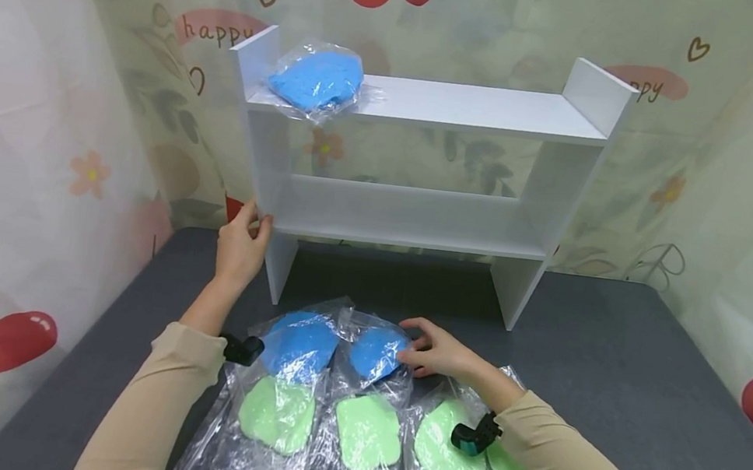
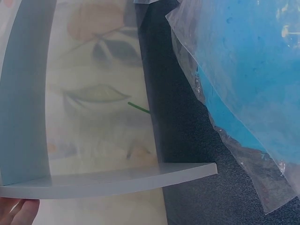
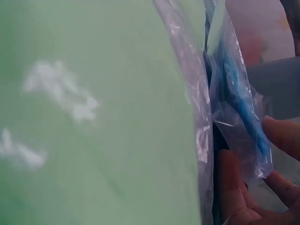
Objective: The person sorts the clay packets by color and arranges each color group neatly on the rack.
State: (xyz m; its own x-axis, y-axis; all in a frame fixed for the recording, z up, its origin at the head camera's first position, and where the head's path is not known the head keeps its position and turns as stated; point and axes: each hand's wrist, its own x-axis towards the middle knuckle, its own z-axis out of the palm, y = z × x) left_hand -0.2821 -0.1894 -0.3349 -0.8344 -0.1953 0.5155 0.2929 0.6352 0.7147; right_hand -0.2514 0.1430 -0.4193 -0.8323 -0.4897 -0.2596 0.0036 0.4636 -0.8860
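Note:
My left hand (image 1: 241, 248) holds the left side panel of a white shelf (image 1: 413, 220), fingertips at its edge near the middle board. In the left wrist view, part of the fingers (image 2: 21, 212) shows against that panel. My right hand (image 1: 438, 350) is at a clear plastic bag holding a blue clay-like piece (image 1: 376, 352). The right wrist view has thumb and fingers curled around the edge of this blue bag (image 3: 251, 126). Another bagged blue piece (image 1: 301, 345) lies to its left. On the shelf's top board sits a bagged blue piece (image 1: 318, 80), at the left end.
Bagged light green pieces lie in front: one at the left (image 1: 277, 415), one in the middle (image 1: 368, 434), and two under the right forearm, including the larger one (image 1: 451, 448). All rest on a dark table (image 1: 611, 389). A printed curtain (image 1: 437, 31) hangs behind the shelf.

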